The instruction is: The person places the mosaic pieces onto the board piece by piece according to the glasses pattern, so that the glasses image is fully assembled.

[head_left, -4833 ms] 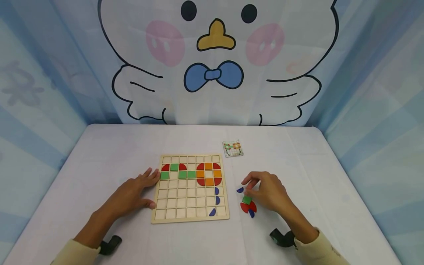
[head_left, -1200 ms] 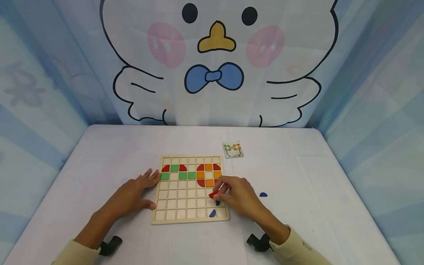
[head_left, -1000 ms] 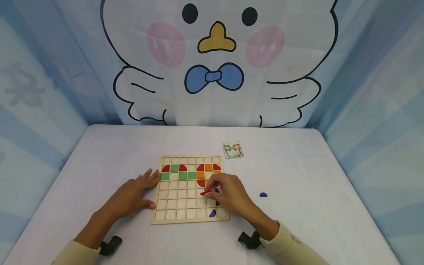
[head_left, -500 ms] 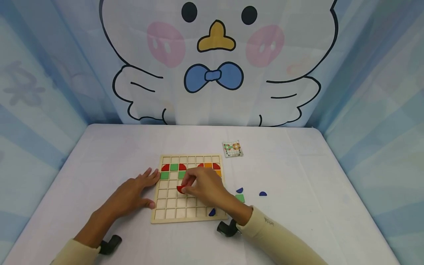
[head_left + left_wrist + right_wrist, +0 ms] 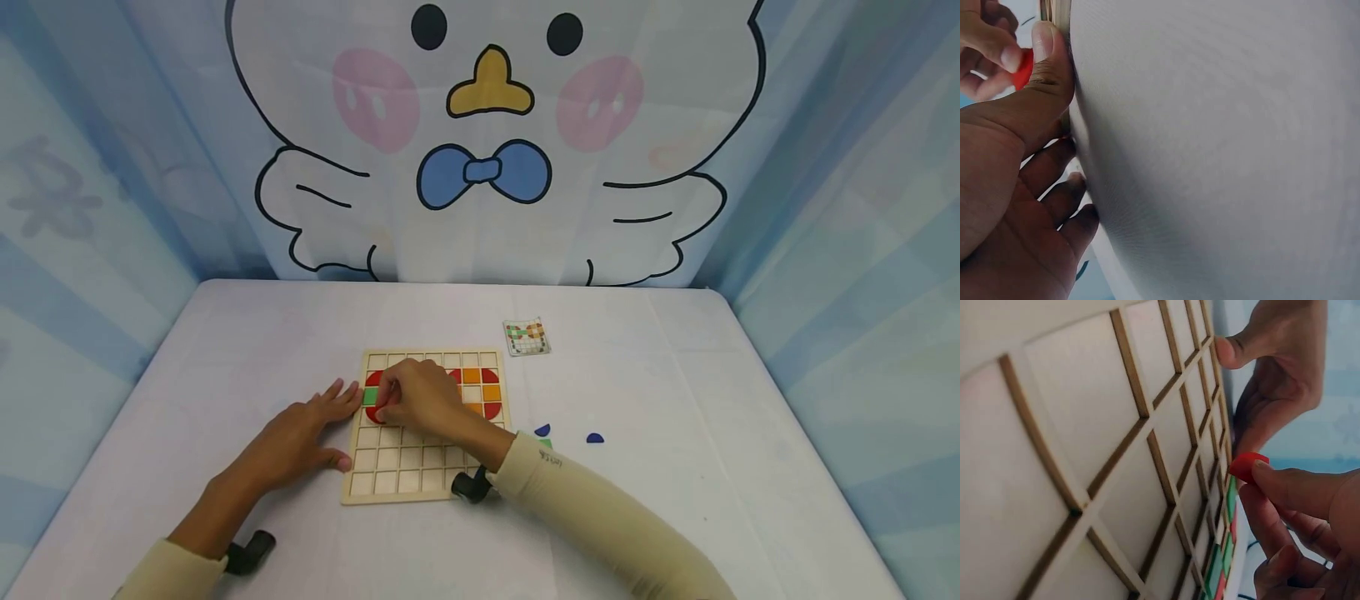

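My right hand (image 5: 427,400) pinches a red quarter-circle tile (image 5: 1247,466) between thumb and forefinger. It holds the tile at the left side of the gridded wooden board (image 5: 386,482), just below a green square tile (image 5: 371,396) in the leftmost column. The left wrist view shows the red tile close to my left thumb. My left hand (image 5: 307,433) rests against the board's left edge with fingers spread, thumb and fingertips touching the frame. Further right on the board, red tiles (image 5: 492,410) and orange tiles (image 5: 491,392) form a ring. My right hand and forearm hide the board's middle and lower right.
Right of the board lie two blue half-round tiles (image 5: 595,438) and a green tile (image 5: 546,444) mostly hidden by the right sleeve. A small pattern card (image 5: 527,337) lies beyond the board's upper right corner. A camera (image 5: 471,485) sits on the right wrist.
My right hand has gone from the loose tiles, leftward across the board with a red tile, to the left column. The two red tiles right of the board are gone from there. My left hand stays put.
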The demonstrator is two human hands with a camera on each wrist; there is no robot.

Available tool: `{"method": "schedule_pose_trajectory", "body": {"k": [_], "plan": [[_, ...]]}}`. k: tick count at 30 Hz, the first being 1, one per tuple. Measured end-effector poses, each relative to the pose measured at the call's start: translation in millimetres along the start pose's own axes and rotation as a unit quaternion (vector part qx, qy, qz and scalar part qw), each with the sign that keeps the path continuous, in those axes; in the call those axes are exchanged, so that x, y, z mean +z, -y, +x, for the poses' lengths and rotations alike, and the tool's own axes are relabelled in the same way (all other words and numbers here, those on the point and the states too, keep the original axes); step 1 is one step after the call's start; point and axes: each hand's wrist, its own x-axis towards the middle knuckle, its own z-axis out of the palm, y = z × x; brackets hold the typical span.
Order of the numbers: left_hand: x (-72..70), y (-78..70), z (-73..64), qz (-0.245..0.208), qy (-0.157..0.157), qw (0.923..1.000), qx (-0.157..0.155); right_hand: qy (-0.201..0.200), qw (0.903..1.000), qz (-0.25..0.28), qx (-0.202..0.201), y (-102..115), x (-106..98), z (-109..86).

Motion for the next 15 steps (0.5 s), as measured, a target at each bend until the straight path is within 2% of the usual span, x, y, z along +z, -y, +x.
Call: {"method": "schedule_pose_trajectory", "body": {"k": [7,15], "plan": [[0.6,2.5,0.6,-0.004,-0.009,0.9999,0.013,0.004,0.9995,-0.011,0.03,1,10,11.7],[1.4,2.4,1.2,0.008,-0.003,1.0,0.005,-0.002,0.9988,-0.031,0.037,2,12,17.2]]}}
